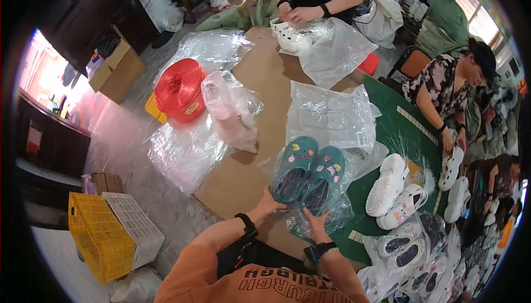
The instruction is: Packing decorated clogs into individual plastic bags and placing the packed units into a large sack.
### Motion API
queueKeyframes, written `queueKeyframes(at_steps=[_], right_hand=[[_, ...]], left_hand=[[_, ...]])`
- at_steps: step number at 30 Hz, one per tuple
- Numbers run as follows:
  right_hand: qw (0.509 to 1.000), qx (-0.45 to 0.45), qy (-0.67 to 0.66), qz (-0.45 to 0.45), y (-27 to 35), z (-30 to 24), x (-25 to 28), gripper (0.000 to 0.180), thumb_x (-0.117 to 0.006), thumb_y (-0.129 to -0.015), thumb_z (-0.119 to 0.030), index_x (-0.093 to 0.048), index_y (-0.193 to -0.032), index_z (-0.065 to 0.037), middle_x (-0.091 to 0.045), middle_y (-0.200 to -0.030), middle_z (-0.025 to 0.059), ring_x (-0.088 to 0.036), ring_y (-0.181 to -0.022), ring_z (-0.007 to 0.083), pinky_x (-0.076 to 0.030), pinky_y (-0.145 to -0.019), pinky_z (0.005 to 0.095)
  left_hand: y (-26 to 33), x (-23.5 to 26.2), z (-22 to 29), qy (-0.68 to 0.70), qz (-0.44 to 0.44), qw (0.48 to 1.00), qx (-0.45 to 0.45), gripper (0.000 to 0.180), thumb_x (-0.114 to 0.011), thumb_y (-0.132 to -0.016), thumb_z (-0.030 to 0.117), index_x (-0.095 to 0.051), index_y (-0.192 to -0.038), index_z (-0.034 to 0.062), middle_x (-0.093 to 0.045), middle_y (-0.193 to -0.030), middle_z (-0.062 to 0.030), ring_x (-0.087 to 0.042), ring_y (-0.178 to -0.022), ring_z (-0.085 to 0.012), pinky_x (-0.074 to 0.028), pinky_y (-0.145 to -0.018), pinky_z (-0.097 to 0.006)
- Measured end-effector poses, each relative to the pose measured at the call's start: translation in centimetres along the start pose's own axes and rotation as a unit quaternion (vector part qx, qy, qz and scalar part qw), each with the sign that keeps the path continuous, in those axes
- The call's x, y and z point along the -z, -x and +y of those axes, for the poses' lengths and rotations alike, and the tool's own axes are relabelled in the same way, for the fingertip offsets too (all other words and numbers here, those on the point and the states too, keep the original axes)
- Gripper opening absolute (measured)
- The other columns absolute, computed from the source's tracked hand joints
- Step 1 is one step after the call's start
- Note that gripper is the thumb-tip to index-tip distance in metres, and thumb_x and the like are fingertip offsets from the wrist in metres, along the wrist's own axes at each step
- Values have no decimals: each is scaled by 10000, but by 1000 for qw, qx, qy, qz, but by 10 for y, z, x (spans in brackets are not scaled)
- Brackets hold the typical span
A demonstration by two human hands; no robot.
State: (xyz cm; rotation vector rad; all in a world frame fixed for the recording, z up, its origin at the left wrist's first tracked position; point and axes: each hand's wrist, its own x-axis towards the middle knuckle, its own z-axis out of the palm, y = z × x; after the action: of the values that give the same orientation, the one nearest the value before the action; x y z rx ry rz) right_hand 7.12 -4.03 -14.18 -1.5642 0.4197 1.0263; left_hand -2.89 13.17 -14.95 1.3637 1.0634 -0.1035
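Note:
In front of me lies a pair of dark green clogs [299, 156] with colourful charms, toes pointing away and heels toward me. My left hand [269, 201] grips the left clog at its heel, thumb along the side. At the heel of the right clog [321, 184], my right hand [316, 226] holds on with thumb and fingers on either side. Clear plastic [344, 214] surrounds the pair; whether they are inside it I cannot tell. Just beyond their toes is a flat stack of clear plastic bags [332, 115].
A red twine roll [180, 90] and a pink-filled plastic bag [227, 109] sit left on the cardboard-covered table [221, 189]. White clogs [387, 184] and bagged clogs [406, 247] lie right. Across, a co-worker's hands [298, 14] handle a white clog; another co-worker [442, 90] works at right.

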Motion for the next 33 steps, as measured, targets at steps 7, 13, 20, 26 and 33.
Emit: queueKeyframes(at_steps=[7,13,20,26,33], right_hand=[[975,-21,-45,-217,-41,57,32,544,-685,-713,-137,-402,-1177,-132,-530,-916,16,-499,-749,144,-388,-552,266],[954,-220,-57,-198,2,-10,13,227,-592,-792,-337,-561,-926,-157,-495,-795,-57,-351,-535,76,-278,-461,207],[951,-127,-56,-278,23,-6,3,648,-513,-768,-527,-382,-1274,-144,-323,-1324,50,-225,-1257,174,-264,-953,432],[886,-196,-267,-326,19,-3,-8,528,-549,-741,-526,-504,-1069,-115,-508,-1100,78,-468,-1021,213,-355,-833,460],[861,-180,-302,-367,25,-9,-12,374,-485,-786,-469,-511,-903,-116,-529,-805,27,-500,-753,176,-397,-679,330]], left_hand=[[9,6,17,41,-35,998,-36,712,-721,-570,65,-336,-1157,-56,-539,-945,-184,-572,-733,-222,-466,-554,-311],[18,-1,21,100,-8,994,47,485,-637,-705,77,-384,-1101,-43,-553,-767,-119,-530,-595,-164,-435,-464,-279],[64,-11,43,39,-105,982,-154,441,-371,-797,-35,-349,-1232,35,-512,-845,-92,-525,-600,-138,-461,-530,-240],[68,-24,58,-133,-157,962,-178,333,-366,-812,-20,-456,-1132,-2,-530,-790,-73,-513,-573,-98,-422,-481,-236],[93,-34,82,-387,-149,852,-319,273,-420,-772,-4,-480,-1039,10,-572,-761,-178,-579,-654,-286,-437,-578,-381]])
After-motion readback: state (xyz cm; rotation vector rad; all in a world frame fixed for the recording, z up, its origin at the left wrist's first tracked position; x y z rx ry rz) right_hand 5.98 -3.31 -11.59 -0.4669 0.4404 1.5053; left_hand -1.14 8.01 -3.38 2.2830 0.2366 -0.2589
